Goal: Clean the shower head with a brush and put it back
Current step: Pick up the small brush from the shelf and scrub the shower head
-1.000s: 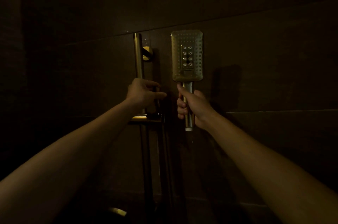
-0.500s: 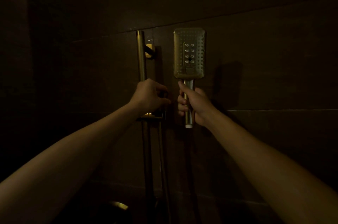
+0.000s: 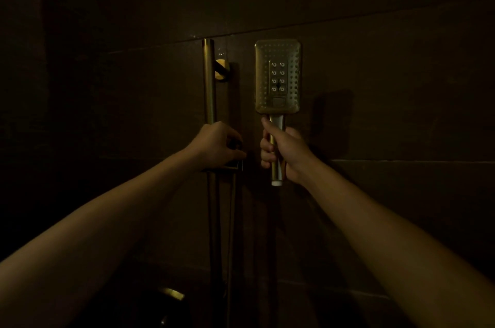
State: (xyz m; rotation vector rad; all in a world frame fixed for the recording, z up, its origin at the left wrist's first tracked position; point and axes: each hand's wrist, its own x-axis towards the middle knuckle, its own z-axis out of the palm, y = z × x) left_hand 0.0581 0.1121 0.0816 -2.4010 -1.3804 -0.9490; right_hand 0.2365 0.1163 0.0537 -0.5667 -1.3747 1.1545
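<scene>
In a dim shower, the left hand (image 3: 214, 144) has its fingers closed around the bracket (image 3: 235, 164) on the upright rail (image 3: 209, 81). Just right of it, the right hand (image 3: 284, 151) grips the handle of the shower head (image 3: 278, 76), held upright near the dark wall (image 3: 388, 73).

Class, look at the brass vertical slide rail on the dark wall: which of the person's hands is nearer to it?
Left. The left hand is at the brass vertical slide rail, on its bracket. The right hand is apart to the right, gripping the rectangular brass shower head by its handle.
</scene>
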